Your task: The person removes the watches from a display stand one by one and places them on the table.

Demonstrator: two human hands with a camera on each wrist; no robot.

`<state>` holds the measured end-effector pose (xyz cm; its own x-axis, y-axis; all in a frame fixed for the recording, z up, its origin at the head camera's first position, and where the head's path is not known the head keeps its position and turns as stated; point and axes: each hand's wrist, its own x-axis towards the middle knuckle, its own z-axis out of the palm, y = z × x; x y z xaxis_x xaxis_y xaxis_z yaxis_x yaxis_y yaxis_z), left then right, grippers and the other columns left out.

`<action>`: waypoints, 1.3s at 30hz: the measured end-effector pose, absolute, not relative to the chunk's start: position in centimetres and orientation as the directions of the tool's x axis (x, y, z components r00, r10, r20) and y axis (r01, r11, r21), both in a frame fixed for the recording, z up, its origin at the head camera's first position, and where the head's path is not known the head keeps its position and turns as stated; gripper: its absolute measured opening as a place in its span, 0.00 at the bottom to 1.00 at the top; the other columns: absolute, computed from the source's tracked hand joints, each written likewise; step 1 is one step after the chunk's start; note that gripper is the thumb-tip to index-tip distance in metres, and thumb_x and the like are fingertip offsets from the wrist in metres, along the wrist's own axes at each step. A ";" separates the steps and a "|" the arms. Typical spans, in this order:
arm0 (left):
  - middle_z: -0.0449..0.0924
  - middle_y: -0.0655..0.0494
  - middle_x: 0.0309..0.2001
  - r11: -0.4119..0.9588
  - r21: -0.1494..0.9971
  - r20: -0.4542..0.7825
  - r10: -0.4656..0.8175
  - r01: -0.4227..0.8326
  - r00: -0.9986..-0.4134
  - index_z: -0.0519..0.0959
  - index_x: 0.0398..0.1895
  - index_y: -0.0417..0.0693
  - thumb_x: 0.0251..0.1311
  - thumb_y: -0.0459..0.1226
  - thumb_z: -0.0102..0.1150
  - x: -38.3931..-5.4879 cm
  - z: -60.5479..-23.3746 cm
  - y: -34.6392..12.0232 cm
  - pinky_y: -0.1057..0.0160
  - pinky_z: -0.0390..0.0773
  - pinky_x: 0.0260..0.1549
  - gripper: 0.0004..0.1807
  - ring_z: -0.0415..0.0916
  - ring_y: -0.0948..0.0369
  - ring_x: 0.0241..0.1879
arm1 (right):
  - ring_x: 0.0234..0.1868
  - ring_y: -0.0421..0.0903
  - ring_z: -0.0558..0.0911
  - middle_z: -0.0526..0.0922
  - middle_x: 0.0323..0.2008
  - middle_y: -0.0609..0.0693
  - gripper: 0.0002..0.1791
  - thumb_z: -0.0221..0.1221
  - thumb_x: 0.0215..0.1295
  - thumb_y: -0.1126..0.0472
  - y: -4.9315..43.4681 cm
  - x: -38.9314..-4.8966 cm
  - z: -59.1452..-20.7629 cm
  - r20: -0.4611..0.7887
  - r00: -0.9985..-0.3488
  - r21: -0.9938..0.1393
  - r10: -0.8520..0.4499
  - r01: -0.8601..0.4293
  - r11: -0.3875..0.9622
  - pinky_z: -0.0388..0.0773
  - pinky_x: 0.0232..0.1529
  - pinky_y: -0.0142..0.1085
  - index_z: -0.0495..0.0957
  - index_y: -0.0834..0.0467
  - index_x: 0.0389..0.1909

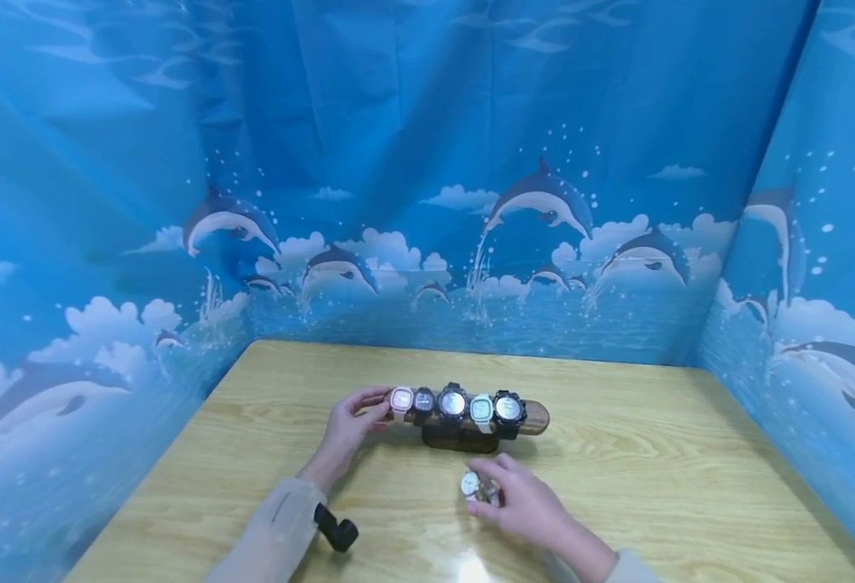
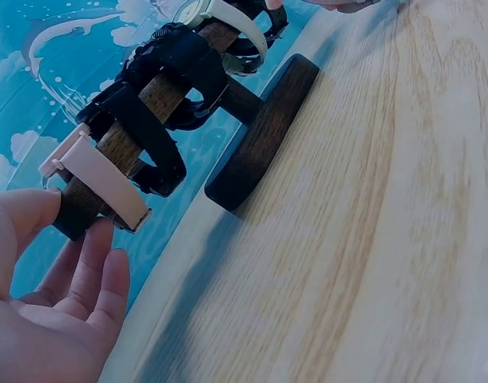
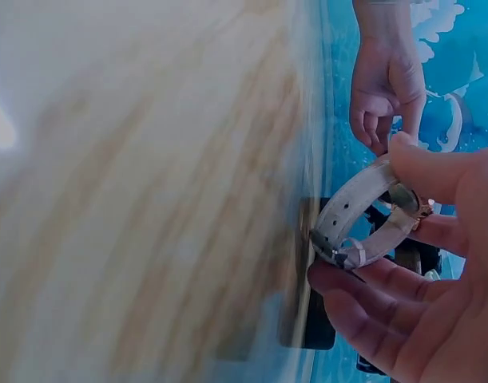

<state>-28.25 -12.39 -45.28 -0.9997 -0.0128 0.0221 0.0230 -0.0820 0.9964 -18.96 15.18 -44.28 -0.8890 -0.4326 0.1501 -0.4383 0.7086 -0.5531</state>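
Note:
A wooden watch stand (image 1: pixel 537 417) holds several wristwatches side by side on its bar. My left hand (image 1: pixel 347 425) is at the bar's left end. In the left wrist view its thumb and fingers pinch that end, beside a watch with a pale pink strap (image 2: pixel 106 177). Nearer to me, my right hand (image 1: pixel 525 498) holds a separate wristwatch (image 1: pixel 470 485) with a round light dial, in front of the stand and apart from it. The right wrist view shows this watch's greyish-white strap (image 3: pixel 351 203) buckled into a loop, between thumb and fingers.
The stand's dark base (image 2: pixel 263 140) rests on a light wood-grain table (image 1: pixel 653 470). Blue sheets with dolphins (image 1: pixel 427 162) enclose the back and both sides. A black strap-like device (image 1: pixel 336 530) sits at my left wrist.

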 end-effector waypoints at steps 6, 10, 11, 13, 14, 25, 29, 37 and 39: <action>0.77 0.44 0.49 -0.079 0.997 0.025 -0.014 0.026 -1.000 0.76 0.53 0.41 0.57 0.30 0.59 -28.4 -45.5 -12.4 0.57 0.81 0.40 0.18 0.79 0.55 0.38 | 0.26 0.35 0.70 0.72 0.36 0.45 0.33 0.63 0.52 0.44 15.1 -19.0 -44.2 0.141 -0.880 -0.469 -0.455 -0.464 0.752 0.71 0.24 0.29 0.72 0.53 0.59; 0.77 0.45 0.47 -0.076 0.996 0.038 -0.017 0.040 -0.999 0.77 0.51 0.42 0.57 0.31 0.60 -28.4 -45.6 -12.5 0.58 0.81 0.39 0.17 0.79 0.54 0.38 | 0.28 0.37 0.72 0.73 0.36 0.45 0.33 0.64 0.51 0.43 14.9 -19.0 -44.1 0.131 -0.878 -0.448 -0.460 -0.466 0.763 0.72 0.25 0.30 0.72 0.53 0.58; 0.77 0.44 0.47 -0.074 0.996 0.040 -0.017 0.041 -0.999 0.77 0.51 0.42 0.57 0.31 0.60 -28.3 -45.5 -12.5 0.58 0.81 0.39 0.17 0.79 0.54 0.38 | 0.28 0.38 0.72 0.73 0.36 0.45 0.34 0.64 0.51 0.43 14.9 -19.0 -44.1 0.126 -0.878 -0.447 -0.461 -0.465 0.764 0.72 0.25 0.30 0.72 0.53 0.58; 0.77 0.44 0.47 -0.069 0.997 0.041 -0.021 0.042 -0.999 0.77 0.51 0.41 0.57 0.31 0.61 -28.4 -45.5 -12.5 0.58 0.81 0.39 0.17 0.80 0.54 0.37 | 0.27 0.37 0.71 0.72 0.35 0.44 0.34 0.63 0.50 0.43 14.8 -19.0 -44.2 0.117 -0.876 -0.441 -0.468 -0.468 0.766 0.71 0.24 0.29 0.72 0.53 0.58; 0.77 0.44 0.47 -0.067 0.997 0.039 -0.023 0.041 -0.999 0.77 0.51 0.41 0.57 0.31 0.60 -28.4 -45.5 -12.5 0.58 0.81 0.39 0.17 0.80 0.55 0.37 | 0.26 0.36 0.70 0.72 0.34 0.44 0.34 0.64 0.50 0.43 14.7 -19.0 -44.2 0.111 -0.875 -0.438 -0.472 -0.469 0.767 0.71 0.23 0.29 0.72 0.53 0.58; 0.76 0.43 0.50 -0.062 0.998 0.030 -0.012 0.031 -0.999 0.75 0.54 0.40 0.59 0.32 0.59 -28.4 -45.4 -12.4 0.58 0.81 0.39 0.19 0.79 0.57 0.37 | 0.26 0.35 0.70 0.72 0.35 0.43 0.34 0.61 0.49 0.37 14.8 -19.0 -44.3 0.095 -0.872 -0.398 -0.481 -0.476 0.784 0.72 0.24 0.31 0.75 0.53 0.54; 0.76 0.43 0.49 -0.057 0.998 0.029 -0.013 0.030 -0.999 0.75 0.54 0.40 0.59 0.32 0.59 -28.5 -45.4 -12.4 0.58 0.81 0.39 0.18 0.79 0.56 0.37 | 0.30 0.39 0.74 0.74 0.37 0.45 0.33 0.62 0.49 0.39 15.0 -19.1 -44.1 0.096 -0.877 -0.419 -0.471 -0.464 0.780 0.77 0.29 0.37 0.75 0.54 0.54; 0.77 0.44 0.47 -0.055 0.998 0.037 -0.010 0.038 -0.999 0.76 0.52 0.41 0.58 0.31 0.59 -28.5 -45.4 -12.5 0.57 0.81 0.39 0.17 0.79 0.55 0.37 | 0.30 0.37 0.74 0.77 0.39 0.47 0.28 0.63 0.53 0.45 15.8 -19.3 -43.9 0.124 -0.900 -0.496 -0.417 -0.420 0.760 0.76 0.30 0.34 0.76 0.55 0.53; 0.77 0.44 0.47 -0.055 0.998 0.038 -0.006 0.038 -0.999 0.76 0.52 0.40 0.58 0.31 0.59 -28.5 -45.4 -12.5 0.57 0.81 0.39 0.17 0.79 0.55 0.37 | 0.28 0.34 0.72 0.77 0.39 0.47 0.27 0.63 0.54 0.46 16.0 -19.4 -43.9 0.137 -0.903 -0.515 -0.406 -0.415 0.750 0.73 0.27 0.30 0.76 0.56 0.52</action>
<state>-28.51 -12.50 -45.39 -0.9993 -0.0060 0.0381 0.0384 -0.0550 0.9977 -19.39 16.03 -43.93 -0.9034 -0.4062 0.1374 -0.4155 0.7496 -0.5153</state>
